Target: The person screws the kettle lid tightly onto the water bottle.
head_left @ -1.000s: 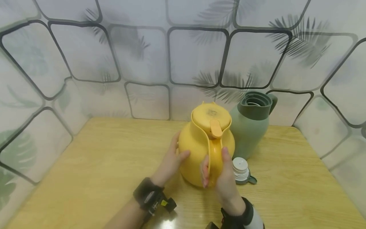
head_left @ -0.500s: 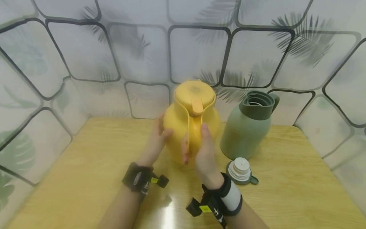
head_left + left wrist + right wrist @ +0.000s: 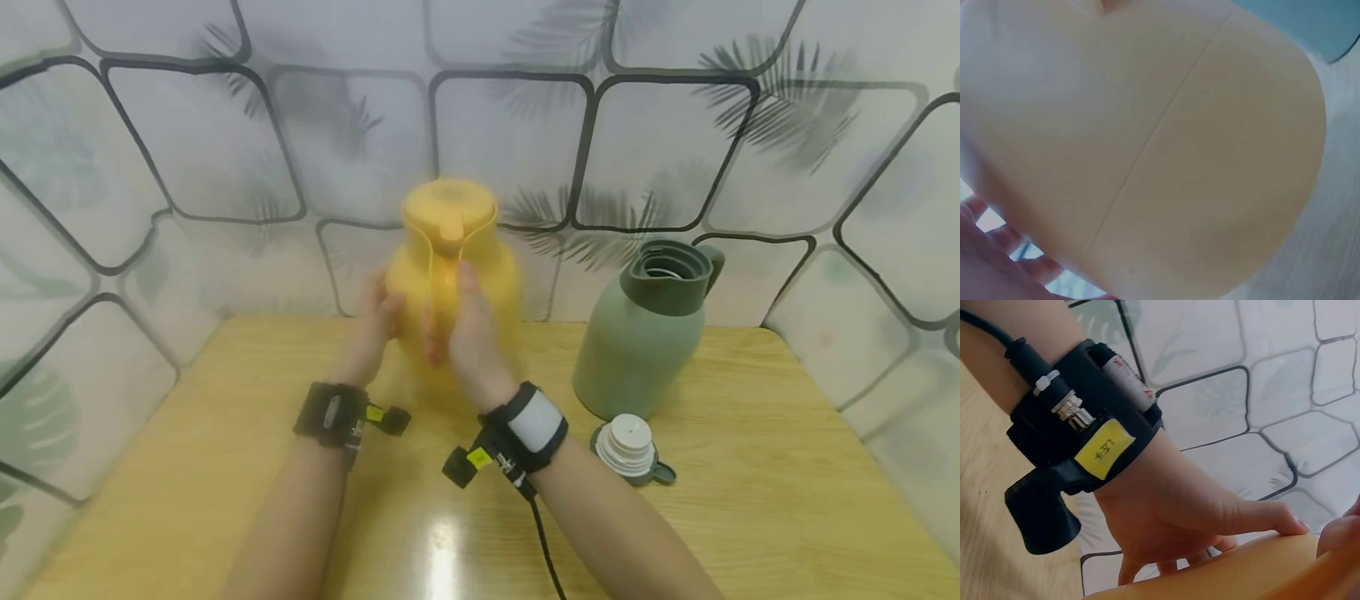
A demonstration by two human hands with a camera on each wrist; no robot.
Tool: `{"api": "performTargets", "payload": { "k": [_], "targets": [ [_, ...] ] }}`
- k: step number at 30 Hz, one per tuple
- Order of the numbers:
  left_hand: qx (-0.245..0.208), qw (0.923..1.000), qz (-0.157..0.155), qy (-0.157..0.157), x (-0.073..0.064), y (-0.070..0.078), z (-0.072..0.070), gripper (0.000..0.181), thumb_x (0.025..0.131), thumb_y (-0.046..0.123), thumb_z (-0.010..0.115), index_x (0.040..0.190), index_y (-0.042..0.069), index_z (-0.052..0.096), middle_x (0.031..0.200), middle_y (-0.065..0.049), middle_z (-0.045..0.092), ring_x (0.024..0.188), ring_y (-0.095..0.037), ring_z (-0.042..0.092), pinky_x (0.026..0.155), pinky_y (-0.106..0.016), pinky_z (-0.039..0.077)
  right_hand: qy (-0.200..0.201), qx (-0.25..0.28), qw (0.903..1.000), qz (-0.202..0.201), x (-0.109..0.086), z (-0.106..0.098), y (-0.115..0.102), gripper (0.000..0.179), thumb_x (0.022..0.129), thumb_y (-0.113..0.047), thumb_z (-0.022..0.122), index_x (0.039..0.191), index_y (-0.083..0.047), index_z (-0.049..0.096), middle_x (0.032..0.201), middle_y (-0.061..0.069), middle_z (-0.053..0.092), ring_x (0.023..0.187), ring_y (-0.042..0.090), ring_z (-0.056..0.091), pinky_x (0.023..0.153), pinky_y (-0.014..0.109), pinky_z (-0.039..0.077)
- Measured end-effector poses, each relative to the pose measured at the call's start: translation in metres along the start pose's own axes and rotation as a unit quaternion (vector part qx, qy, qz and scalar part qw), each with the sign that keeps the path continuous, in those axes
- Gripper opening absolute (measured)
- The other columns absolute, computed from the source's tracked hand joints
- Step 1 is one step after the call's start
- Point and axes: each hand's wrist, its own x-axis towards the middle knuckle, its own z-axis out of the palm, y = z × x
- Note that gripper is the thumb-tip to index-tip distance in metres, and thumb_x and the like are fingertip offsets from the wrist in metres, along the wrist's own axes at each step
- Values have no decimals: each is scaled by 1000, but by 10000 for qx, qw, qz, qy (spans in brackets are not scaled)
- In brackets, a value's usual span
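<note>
A round yellow thermos jug [image 3: 498, 271], its lid on, is between my hands left of the middle, blurred by motion. My right hand [image 3: 477, 346] grips its handle [image 3: 445, 283], the thumb lying along the top of the grip. Against the jug's left side rests my left hand [image 3: 369, 325]. In the right wrist view, that left hand [image 3: 1166, 506] has thumb and fingers spread along the yellow wall. The jug's smooth body [image 3: 1197, 144] fills most of the left wrist view, with fingers [image 3: 1041, 269] touching its lower left edge.
To the right stands a green thermos jug [image 3: 637, 354] with an uncovered mouth. In front of it, a white stopper [image 3: 628, 440] lies with its green rim and tab down on the wooden table [image 3: 787, 467]. Patterned wall covering [image 3: 510, 150] closes the back and sides.
Both hands have carried the yellow jug leftward and away toward the back wall, opening a gap between it and the green jug. The green jug and the stopper stay put.
</note>
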Motion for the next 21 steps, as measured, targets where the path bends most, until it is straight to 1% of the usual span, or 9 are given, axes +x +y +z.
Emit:
{"api": "performTargets", "payload": {
  "k": [4, 9, 14, 16, 21],
  "targets": [
    [-25, 9999, -98, 15, 10, -9, -9, 52, 99, 22, 40, 147, 12, 22, 136, -15, 36, 114, -27, 43, 95, -54, 35, -2, -25, 9999, 124, 9, 5, 8, 65, 100, -53, 18, 60, -10, 46, 48, 1, 43, 37, 14, 38, 37, 27, 31],
    [3, 9997, -184, -150, 17, -24, -20, 53, 99, 24, 41, 149, 20, 22, 142, -13, 34, 125, -30, 38, 98, -60, 31, 55, -80, 9997, 240, 15, 7, 19, 66, 99, -56, 17, 60, -11, 45, 48, 2, 43, 37, 14, 39, 37, 28, 32],
    [-112, 9996, -228, -159, 20, -35, -23, 50, 100, 22, 42, 147, 21, 25, 140, -14, 36, 123, -30, 39, 97, -62, 30, 106, -171, 9992, 358, 17, 5, 29, 65, 99, -57, 18, 63, -11, 46, 50, 2, 45, 38, 15, 40, 38, 28, 34],
    [-102, 9994, -310, -139, 20, -39, -23, 48, 101, 21, 41, 146, 21, 25, 139, -14, 37, 121, -30, 40, 96, -61, 31, 127, -231, 9989, 377, 17, 4, 32, 65, 99, -56, 17, 63, -11, 46, 50, 2, 45, 38, 15, 41, 38, 28, 35],
    [-50, 9983, -562, -144, 21, -47, -23, 49, 102, 23, 39, 148, 22, 23, 142, -14, 35, 123, -31, 40, 97, -60, 32, 143, -232, 9989, 386, 18, 1, 40, 66, 99, -56, 16, 62, -11, 47, 50, 2, 45, 37, 14, 40, 38, 27, 34]
  ]
}}
